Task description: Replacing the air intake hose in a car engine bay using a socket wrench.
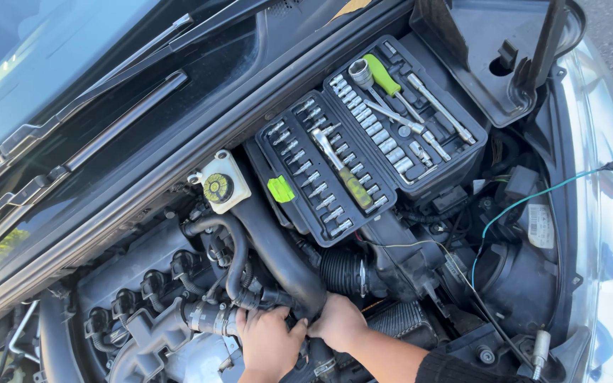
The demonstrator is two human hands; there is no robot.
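Both bare hands work low in an open car engine bay, seen from above; the left hand is curled, its grip pressed around the lower end of a thick black air hose, just beside a metal hose clamp; the right hand sits touching it on the other side, fingers bent and closed on the same hose end where it meets a ribbed black bellows; a dark sleeve covers the right forearm.

The hose runs up and to the left from the hands, curving towards a white fluid tank with a yellow cap; a thinner black hose loops beside it.

Above the hands, an open black socket set case lies tilted on the engine parts; its left half holds rows of bits and a screwdriver with a yellow handle; its right half holds sockets, a ratchet with a green handle and extension bars; a green tag shows at its left edge.

A thin green wire crosses the bay on the right; the windscreen wipers lie at upper left.
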